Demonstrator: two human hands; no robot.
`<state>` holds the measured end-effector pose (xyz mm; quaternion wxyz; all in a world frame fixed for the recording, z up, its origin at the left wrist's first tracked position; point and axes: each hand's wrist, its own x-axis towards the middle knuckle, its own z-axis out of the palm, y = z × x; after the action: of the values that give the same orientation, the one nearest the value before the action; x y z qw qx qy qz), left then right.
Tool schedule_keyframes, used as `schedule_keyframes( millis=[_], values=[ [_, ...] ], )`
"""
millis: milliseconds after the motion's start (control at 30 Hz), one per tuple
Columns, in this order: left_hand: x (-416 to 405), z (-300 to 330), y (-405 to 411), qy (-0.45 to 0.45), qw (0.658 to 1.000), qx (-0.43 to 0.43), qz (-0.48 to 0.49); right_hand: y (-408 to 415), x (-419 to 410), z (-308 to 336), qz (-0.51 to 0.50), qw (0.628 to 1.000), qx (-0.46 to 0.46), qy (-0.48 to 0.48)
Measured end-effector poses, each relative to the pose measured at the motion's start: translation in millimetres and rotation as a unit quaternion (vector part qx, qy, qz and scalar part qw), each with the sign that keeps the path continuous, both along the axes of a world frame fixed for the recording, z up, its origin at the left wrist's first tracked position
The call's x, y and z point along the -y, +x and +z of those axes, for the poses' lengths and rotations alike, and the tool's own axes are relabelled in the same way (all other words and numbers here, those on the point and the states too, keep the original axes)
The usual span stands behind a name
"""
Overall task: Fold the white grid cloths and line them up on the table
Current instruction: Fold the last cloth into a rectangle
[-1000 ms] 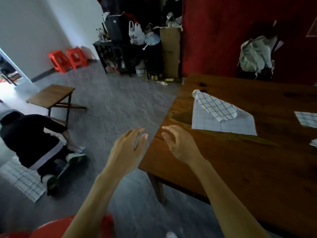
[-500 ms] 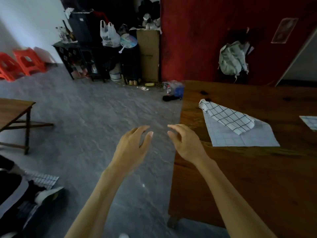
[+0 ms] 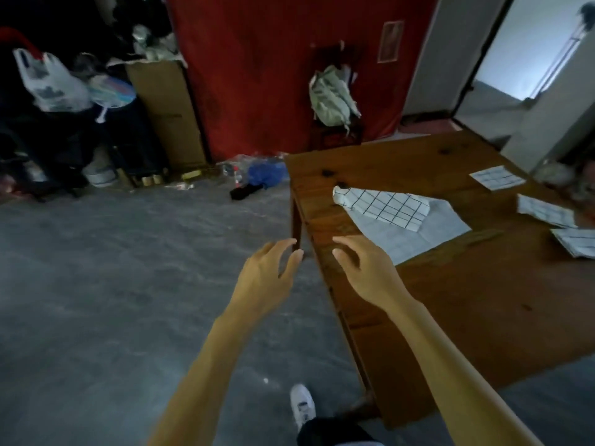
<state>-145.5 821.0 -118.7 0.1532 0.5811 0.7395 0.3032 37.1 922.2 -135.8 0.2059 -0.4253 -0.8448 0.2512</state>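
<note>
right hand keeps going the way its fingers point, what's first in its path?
Probably bare table, then the near corner of the unfolded grid cloth. The right hand hovers open; its height above the wood is unclear.

Left hand (image 3: 264, 278) and right hand (image 3: 367, 272) outstretched, fingers loosely curled, both empty

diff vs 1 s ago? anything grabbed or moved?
Nothing grabbed. The view swung right: more cloths at the table's right side came into frame. The left hand and right hand stay empty, fingers loosely spread. The half-folded grid cloth lies unchanged on the table.
</note>
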Motion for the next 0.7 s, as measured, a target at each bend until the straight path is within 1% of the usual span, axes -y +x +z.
schedule_keyframes(
  millis=[100,167,333,433,533,600,700],
  values=[
    [-43.0,-7.9,-13.1,0.004,0.999,-0.002,-0.049,-2.9,-23.6,-14.3,-0.046,0.999,-0.001,-0.004],
    [-75.6,-12.4,-17.2,0.004,0.997,-0.012,-0.081,-3.7,-42.8,-25.0,-0.078,0.997,-0.018,-0.012],
    [-157.1,-31.4,-32.1,-0.048,0.987,-0.050,-0.144,-16.0,-110.3,-57.4,-0.153,0.986,-0.045,-0.048],
    [-216.3,-44.5,-52.2,-0.090,0.972,-0.118,-0.180,-31.1,-154.3,-67.3,-0.175,0.981,-0.057,-0.067],
    [-274.5,-60.4,-66.7,-0.094,0.960,-0.158,-0.209,-37.1,-188.4,-72.4,-0.207,0.973,-0.071,-0.073],
    [-304.2,-70.1,-67.9,-0.096,0.951,-0.175,-0.236,-37.0,-204.3,-77.8,-0.236,0.966,-0.071,-0.075],
    [-344.7,-85.6,-64.7,-0.105,0.937,-0.176,-0.283,-37.8,-222.2,-93.0,-0.276,0.954,-0.072,-0.093]
  ],
)
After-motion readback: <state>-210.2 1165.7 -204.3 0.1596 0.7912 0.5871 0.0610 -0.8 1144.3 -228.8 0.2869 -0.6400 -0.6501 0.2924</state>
